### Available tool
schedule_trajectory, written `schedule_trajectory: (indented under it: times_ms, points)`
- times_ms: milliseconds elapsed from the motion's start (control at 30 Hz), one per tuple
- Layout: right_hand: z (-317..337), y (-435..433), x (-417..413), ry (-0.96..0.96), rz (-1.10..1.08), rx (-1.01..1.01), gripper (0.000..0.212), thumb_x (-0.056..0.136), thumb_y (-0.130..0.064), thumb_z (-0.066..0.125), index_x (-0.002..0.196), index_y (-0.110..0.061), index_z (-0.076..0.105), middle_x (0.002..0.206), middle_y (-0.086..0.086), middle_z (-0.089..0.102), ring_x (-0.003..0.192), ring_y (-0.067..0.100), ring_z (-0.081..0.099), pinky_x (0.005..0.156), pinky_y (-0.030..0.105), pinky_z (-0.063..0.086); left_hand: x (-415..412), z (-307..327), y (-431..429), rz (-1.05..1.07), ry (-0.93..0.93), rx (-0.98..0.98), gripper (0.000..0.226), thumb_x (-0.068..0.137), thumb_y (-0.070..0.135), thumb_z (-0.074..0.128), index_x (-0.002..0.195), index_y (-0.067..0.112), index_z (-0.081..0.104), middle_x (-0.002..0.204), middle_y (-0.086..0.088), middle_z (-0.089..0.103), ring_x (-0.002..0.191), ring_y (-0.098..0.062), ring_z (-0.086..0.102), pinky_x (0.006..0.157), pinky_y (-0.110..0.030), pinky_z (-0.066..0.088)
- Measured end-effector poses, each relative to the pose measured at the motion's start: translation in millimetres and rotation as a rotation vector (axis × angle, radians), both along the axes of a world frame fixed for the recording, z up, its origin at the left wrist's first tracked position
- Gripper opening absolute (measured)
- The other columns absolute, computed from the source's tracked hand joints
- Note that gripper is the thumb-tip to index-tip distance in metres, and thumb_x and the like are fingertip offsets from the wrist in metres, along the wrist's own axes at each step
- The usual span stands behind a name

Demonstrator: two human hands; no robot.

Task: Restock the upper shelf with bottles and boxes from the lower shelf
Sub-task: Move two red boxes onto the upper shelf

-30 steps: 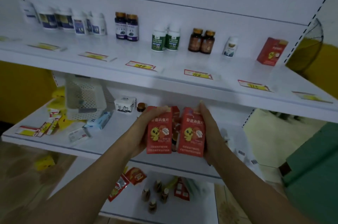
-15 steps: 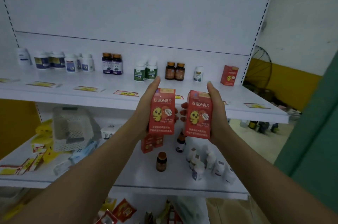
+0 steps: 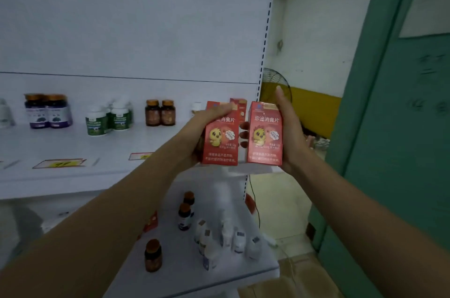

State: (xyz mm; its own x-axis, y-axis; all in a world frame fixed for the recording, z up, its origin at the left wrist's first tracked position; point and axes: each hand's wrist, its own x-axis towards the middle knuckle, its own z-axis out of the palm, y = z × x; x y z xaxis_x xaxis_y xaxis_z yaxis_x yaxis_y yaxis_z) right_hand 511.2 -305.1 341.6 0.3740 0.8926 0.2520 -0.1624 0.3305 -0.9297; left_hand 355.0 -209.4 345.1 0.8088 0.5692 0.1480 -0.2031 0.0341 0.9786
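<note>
My left hand [image 3: 199, 132] grips a red box with a yellow chick [image 3: 221, 141], and my right hand [image 3: 291, 137] grips a second, matching red box [image 3: 265, 137]. Both boxes are upright, side by side, at the right end of the upper shelf [image 3: 73, 178]. Another red box [image 3: 239, 109] stands on that shelf right behind them, mostly hidden. Dark blue bottles [image 3: 48, 111], green-labelled white bottles [image 3: 109, 118] and brown bottles [image 3: 160, 112] line the shelf's back. On the lower shelf [image 3: 170, 280] stand brown bottles [image 3: 153, 255] and several small white bottles [image 3: 226, 236].
Yellow price tags [image 3: 59, 163] lie along the upper shelf's front. A perforated white upright [image 3: 266, 29] ends the shelving at the right. Beyond it are a fan [image 3: 277, 85], a yellow-and-white wall and a green door [image 3: 401, 127].
Both hands have lifted the two red boxes from the lower shelf up and rightward to the right end of the upper shelf. The view has swung up and right.
</note>
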Motion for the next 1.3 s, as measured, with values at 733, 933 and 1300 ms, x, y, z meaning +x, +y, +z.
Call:
schedule_trajectory:
  times_ms: [733, 933, 1300]
  points:
    - [-12.0, 174.4, 297.1, -0.427, 0.050, -0.158, 0.040, 0.065, -0.036, 0.079, 0.098, -0.019, 0.064, 0.089, 0.000, 0.075, 0.083, 0.017, 0.073, 0.065, 0.026, 0.057, 260.5, -8.9, 148.1, 0.669, 0.156, 0.154, 0.056, 0.063, -0.002, 0.081, 0.111, 0.005, 0.054, 0.086, 0.003, 0.059, 0.076, -0.013, 0.062, 0.066, -0.026, 0.052]
    - [-27.1, 222.5, 314.1, -0.408, 0.013, -0.141, 0.031, 0.069, -0.020, 0.079, 0.097, -0.016, 0.068, 0.094, 0.002, 0.075, 0.087, 0.019, 0.072, 0.074, 0.031, 0.058, 273.6, -17.6, 176.2, 0.656, 0.178, 0.114, 0.056, 0.065, -0.006, 0.078, 0.114, 0.005, 0.054, 0.085, -0.003, 0.061, 0.076, -0.020, 0.062, 0.073, -0.033, 0.052]
    - [-27.7, 262.1, 322.8, -0.439, 0.052, -0.141, 0.035, 0.066, -0.024, 0.079, 0.097, -0.021, 0.066, 0.101, 0.000, 0.068, 0.082, 0.013, 0.072, 0.064, 0.024, 0.057, 269.4, -23.7, 190.9, 0.451, 0.266, 0.160, 0.064, 0.066, -0.018, 0.071, 0.123, 0.008, 0.055, 0.112, -0.011, 0.065, 0.102, -0.026, 0.062, 0.087, -0.037, 0.052]
